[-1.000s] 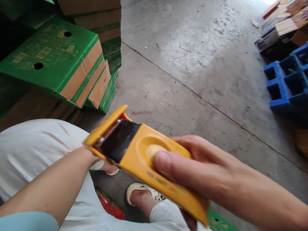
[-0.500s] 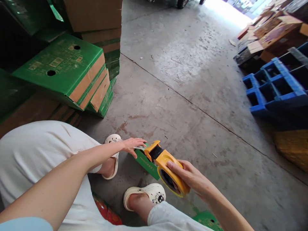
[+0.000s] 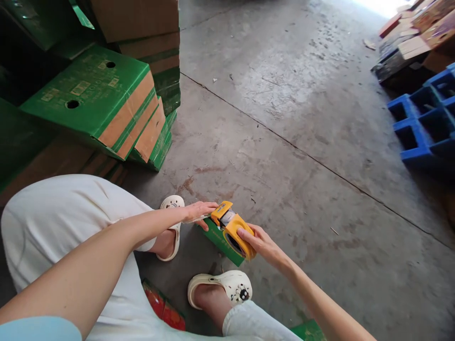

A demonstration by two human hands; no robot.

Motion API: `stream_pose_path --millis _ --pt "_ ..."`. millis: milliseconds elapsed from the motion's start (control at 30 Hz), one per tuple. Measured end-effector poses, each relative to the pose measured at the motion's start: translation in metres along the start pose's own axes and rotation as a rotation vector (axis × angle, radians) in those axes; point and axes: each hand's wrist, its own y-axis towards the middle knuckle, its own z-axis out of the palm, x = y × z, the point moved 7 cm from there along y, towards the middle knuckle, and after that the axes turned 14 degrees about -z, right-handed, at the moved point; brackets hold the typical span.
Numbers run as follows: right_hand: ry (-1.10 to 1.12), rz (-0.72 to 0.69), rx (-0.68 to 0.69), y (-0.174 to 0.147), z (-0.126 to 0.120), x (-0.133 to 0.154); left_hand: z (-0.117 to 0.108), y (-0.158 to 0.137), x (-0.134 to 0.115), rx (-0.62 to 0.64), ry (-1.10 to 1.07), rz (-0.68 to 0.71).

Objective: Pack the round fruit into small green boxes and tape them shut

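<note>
A yellow tape dispenser [image 3: 237, 233] is gripped in my right hand [image 3: 256, 241], thumb on its upper side and fingers around the far side. The dispenser's head rests close above a green cardboard box [image 3: 221, 244] standing on the floor between my feet. My left hand [image 3: 199, 210] lies on the box's upper end with fingers stretched out, next to the dispenser's head. Most of the box's top is hidden under my left hand and the dispenser.
Stacked green and brown cartons [image 3: 106, 94] rise at the left. Blue plastic pallets [image 3: 419, 118] stand at the right below a heap of cardboard [image 3: 405, 52]. My white clogs [image 3: 220, 287] flank the box. A red-patterned carton [image 3: 163, 305] lies below my legs.
My right hand has brought the tape dispenser left and up, closer to my left hand. My left hand stays on the box, its fingers lying flatter. The view has shifted slightly.
</note>
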Motion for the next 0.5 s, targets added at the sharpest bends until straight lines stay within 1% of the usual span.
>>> stream_pose_path --millis 167,267,367,500 --pt "-0.102 -0.007 0.027 0.02 -0.005 -0.015 -0.001 0.001 0.005 0.012 -0.054 -0.018" --pt "-0.093 0.013 0.021 0.022 -0.008 -0.023 -0.002 0.001 0.003 0.03 -0.058 -0.028" --pt "-0.045 0.027 0.002 0.02 -0.011 -0.03 0.001 -0.001 0.002 0.047 0.006 -0.095" --pt "0.005 0.02 -0.026 0.018 -0.018 -0.036 0.014 -0.005 0.005 0.081 0.137 -0.183"
